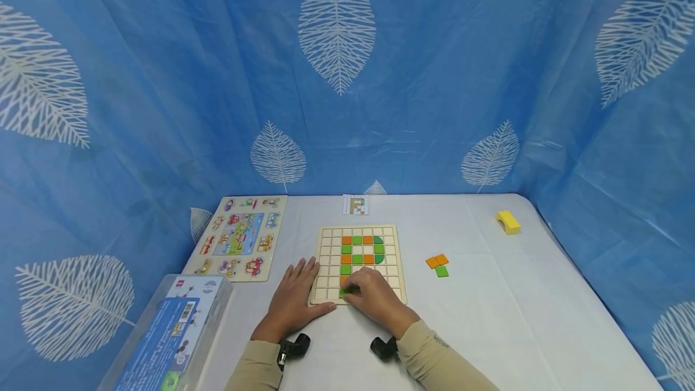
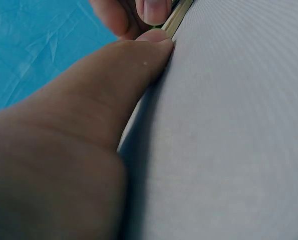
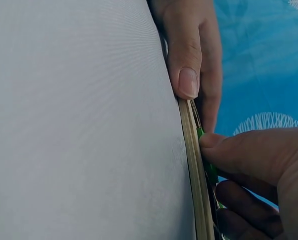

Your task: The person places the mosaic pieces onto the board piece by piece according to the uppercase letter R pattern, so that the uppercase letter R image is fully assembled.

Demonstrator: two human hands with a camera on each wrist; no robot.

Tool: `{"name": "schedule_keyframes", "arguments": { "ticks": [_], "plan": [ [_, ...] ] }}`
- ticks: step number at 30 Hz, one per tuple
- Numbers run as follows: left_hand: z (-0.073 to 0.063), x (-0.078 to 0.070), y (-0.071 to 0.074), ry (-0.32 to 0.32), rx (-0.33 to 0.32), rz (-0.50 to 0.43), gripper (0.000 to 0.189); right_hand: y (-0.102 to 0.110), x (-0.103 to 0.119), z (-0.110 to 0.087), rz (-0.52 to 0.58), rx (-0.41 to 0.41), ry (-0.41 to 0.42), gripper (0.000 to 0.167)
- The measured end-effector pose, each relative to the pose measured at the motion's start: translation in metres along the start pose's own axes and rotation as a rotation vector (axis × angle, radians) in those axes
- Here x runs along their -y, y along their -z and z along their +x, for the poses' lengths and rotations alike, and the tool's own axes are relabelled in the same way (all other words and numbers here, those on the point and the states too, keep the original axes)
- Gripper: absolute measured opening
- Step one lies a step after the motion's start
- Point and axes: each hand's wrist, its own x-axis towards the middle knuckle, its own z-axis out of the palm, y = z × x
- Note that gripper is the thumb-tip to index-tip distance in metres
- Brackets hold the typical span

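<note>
A wooden grid board [image 1: 391, 271] lies on the table, with orange and green tiles [image 1: 356, 259] set in its squares in the shape of a letter. My left hand [image 1: 295, 297] rests against the board's left side, fingers straight, its thumb [image 2: 133, 55] along the near edge. Thumb and fingers of my right hand [image 1: 376, 297] pinch a green tile [image 3: 209, 167] over the bottom row, just below an orange tile [image 1: 344, 280]. Part of the lower board is hidden under that hand.
Two orange tiles [image 1: 437, 260] and a green tile [image 1: 442, 271] lie right of the board. Behind it is a small pattern card [image 1: 355, 204]. A picture puzzle [image 1: 239, 240] and a plastic box [image 1: 168, 330] sit at left, a yellow arch block [image 1: 508, 222] far right.
</note>
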Motion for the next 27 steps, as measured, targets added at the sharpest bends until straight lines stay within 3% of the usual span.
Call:
{"name": "schedule_keyframes", "arguments": {
  "ticks": [13,19,27],
  "plan": [
    [0.0,0.001,-0.001,0.007,0.007,-0.001,0.112,0.003,0.001,-0.007,0.036,0.006,-0.02,0.017],
    [0.0,0.001,-0.002,0.015,0.011,0.0,0.113,0.004,0.0,-0.01,0.038,-0.025,0.006,0.018],
    [0.0,0.0,0.0,0.011,0.008,0.0,0.113,0.01,-0.002,-0.013,0.062,-0.06,-0.023,0.016]
  ]
}}
